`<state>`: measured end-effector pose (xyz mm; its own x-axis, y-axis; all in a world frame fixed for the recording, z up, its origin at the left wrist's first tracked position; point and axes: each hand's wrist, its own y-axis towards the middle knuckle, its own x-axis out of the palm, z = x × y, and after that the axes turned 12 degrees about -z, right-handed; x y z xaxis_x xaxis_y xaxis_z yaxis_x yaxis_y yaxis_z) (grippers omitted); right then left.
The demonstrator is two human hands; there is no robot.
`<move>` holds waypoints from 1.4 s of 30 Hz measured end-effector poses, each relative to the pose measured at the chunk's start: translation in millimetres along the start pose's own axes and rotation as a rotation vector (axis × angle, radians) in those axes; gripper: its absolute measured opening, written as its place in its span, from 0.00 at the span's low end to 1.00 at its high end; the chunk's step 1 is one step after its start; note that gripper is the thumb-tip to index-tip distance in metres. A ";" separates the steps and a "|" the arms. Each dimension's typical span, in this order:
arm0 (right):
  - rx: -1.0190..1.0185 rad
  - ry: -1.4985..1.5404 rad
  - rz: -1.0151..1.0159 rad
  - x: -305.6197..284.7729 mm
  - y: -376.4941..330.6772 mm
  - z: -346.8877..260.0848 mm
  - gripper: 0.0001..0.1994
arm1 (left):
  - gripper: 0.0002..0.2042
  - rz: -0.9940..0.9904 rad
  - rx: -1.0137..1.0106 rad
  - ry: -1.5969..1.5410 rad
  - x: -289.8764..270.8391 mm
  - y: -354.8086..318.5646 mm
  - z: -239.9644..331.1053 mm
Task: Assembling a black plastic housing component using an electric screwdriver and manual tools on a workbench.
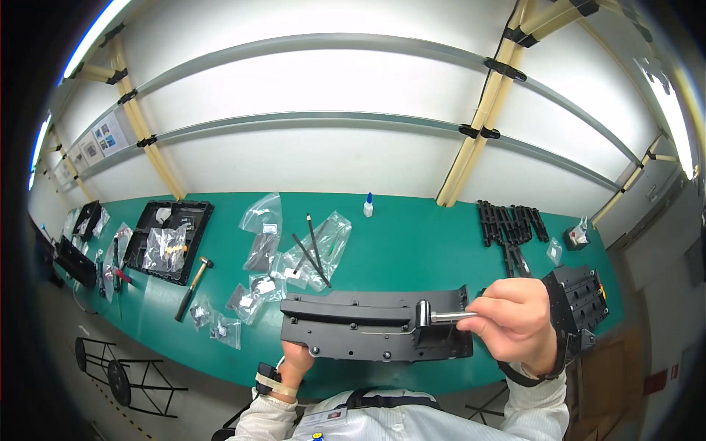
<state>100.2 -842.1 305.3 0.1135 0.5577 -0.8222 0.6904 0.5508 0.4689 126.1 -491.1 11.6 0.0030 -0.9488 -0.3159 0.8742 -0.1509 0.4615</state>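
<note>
A long black panel (346, 327) with a raised channel and several bolts is held up over the near edge of the bench. My left hand (297, 359) grips its lower left edge from below, the fingers mostly hidden behind it. In my right hand (512, 323), the thumb and fingers are closed round the handle of a silver ratchet wrench (450, 317). The wrench's upright cylindrical head is at the bracket on the panel's right end; whether it sits on a fastener I cannot tell.
On the green bench (412, 250) lie a hammer (193, 289), a black tray (193, 253), bagged parts (263, 242), two black rods (312, 257) and a small blue-capped bottle (368, 206). Black arms (511, 224) and a black plate assembly (581, 298) occupy the right. Stools (119, 378) stand left.
</note>
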 end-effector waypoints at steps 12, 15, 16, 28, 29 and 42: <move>0.074 -0.003 -0.021 -10.8 -13.4 7.8 0.11 | 0.14 0.054 -0.022 -0.077 8.5 4.6 2.3; 0.096 -0.002 -0.002 -8.9 -25.3 13.1 0.12 | 0.13 0.079 -0.095 -0.132 8.8 -3.3 -8.9; 0.116 0.009 0.009 -5.3 -28.4 13.9 0.13 | 0.14 0.063 -0.069 -0.137 6.8 -5.5 -13.8; 0.502 0.650 0.145 114.5 -177.8 41.8 0.55 | 0.20 -0.121 0.133 0.100 -3.7 -29.8 -47.2; 0.518 0.692 0.105 121.4 -178.1 36.5 0.53 | 0.20 -0.193 0.355 0.569 -7.8 -48.2 -69.6; 0.556 0.527 0.400 256.5 -163.1 26.8 0.16 | 0.34 0.056 -0.146 -0.286 1.1 -58.4 -104.8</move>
<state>35.9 -805.5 9.3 0.1718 0.9358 -0.3079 0.9342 -0.0555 0.3524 125.9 -454.3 -102.6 -0.0652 -0.9971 -0.0385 0.9371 -0.0744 0.3410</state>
